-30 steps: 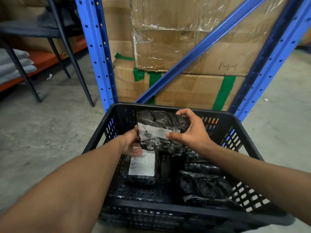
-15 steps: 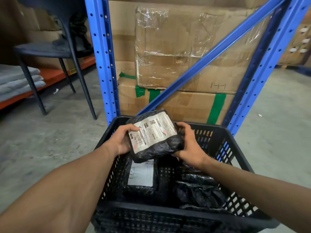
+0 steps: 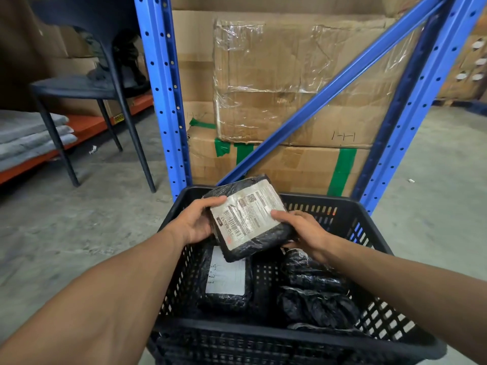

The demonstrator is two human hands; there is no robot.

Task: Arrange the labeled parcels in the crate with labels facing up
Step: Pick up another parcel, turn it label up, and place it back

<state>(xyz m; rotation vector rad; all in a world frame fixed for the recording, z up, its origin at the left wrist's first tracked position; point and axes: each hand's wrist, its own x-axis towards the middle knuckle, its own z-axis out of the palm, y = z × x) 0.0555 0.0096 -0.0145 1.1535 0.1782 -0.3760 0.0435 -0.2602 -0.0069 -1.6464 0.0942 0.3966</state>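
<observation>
A black wrapped parcel (image 3: 249,218) with a white barcode label facing up hangs above the black plastic crate (image 3: 290,335). My left hand (image 3: 196,223) grips its left edge and my right hand (image 3: 303,231) grips its right edge. Below it, on the crate's left side, lies a second parcel (image 3: 226,280) with its white label up. Two black parcels (image 3: 313,293) lie on the crate's right side with no label showing.
Blue rack uprights (image 3: 163,90) and a diagonal brace (image 3: 329,88) stand just behind the crate, with taped cardboard boxes (image 3: 263,83) stacked inside. A dark chair (image 3: 87,88) stands at the left on the concrete floor. Folded grey cloth (image 3: 29,135) lies on an orange shelf.
The held parcel was turned over from label-down to label-up and has risen slightly above the crate. My head has tilted up, showing more of the rack.
</observation>
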